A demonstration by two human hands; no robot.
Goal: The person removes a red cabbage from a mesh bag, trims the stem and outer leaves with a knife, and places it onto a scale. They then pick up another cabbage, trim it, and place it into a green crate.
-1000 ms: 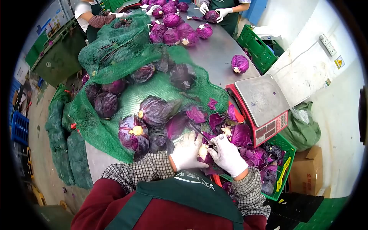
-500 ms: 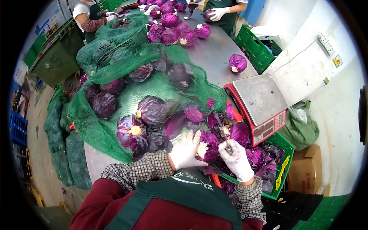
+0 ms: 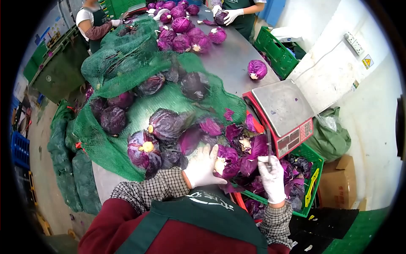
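Note:
My left hand [image 3: 202,167], in a white glove, grips the near side of a red cabbage [image 3: 230,164], its fingers and thumb set around the pale cut stem. To the right, my gloved right hand [image 3: 272,178] is closed on a knife [image 3: 269,143] whose blade points up and away from me, apart from that cabbage. Loose purple leaves [image 3: 210,127] and another cut cabbage head [image 3: 245,144] lie just beyond. A cabbage with a pale stem [image 3: 144,147] sits left of my left hand on the green mesh sack [image 3: 165,106], with more dark cabbages behind it.
A red scale [image 3: 284,111] stands at the right edge of the metal table [image 3: 237,70]. Below it, a green crate [image 3: 313,182] holds leaves. Trimmed cabbages [image 3: 181,24] are piled at the far end, where two co-workers stand. Full mesh sacks [image 3: 63,161] line the left floor.
My right hand has moved right, away from the cabbage, and the knife now stands clear of it. My left hand keeps its hold. The view has shifted slightly.

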